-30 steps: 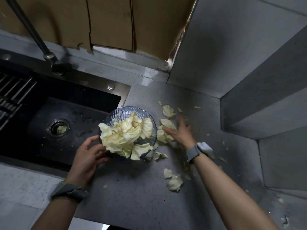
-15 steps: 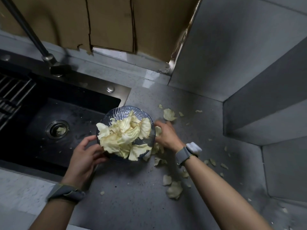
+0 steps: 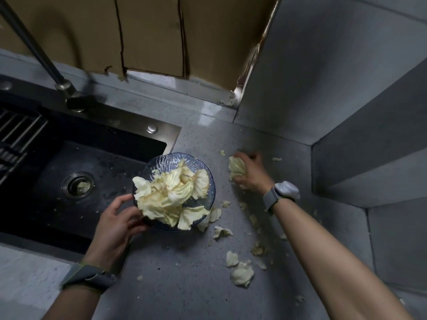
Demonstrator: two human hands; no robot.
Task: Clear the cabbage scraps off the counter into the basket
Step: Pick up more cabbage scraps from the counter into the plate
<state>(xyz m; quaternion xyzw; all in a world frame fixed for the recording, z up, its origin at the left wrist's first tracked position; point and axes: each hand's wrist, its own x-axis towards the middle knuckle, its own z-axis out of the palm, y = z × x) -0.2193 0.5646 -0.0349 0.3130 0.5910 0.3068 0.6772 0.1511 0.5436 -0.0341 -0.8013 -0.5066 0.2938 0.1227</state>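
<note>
Gripping cabbage scraps [image 3: 236,168], right hand [image 3: 251,174] near the heaped basket [image 3: 172,158]

The basket [image 3: 171,158], taken as dial centre, sits at the sink's right edge and holds cabbage leaves [image 3: 171,195]. The left hand [image 3: 113,232] grips its rim at 8 o'clock. The right hand [image 3: 251,175], at 3 o'clock, grips a leaf [image 3: 236,168] at the counter [image 3: 184,285]. Loose scraps [image 3: 241,274] lie on the counter from 3 to 5 o'clock. The sink [image 3: 111,167] lies at 9 o'clock, its drain [image 3: 78,185] within. The faucet [image 3: 69,95] stands at 10 o'clock, behind the sink.
</note>
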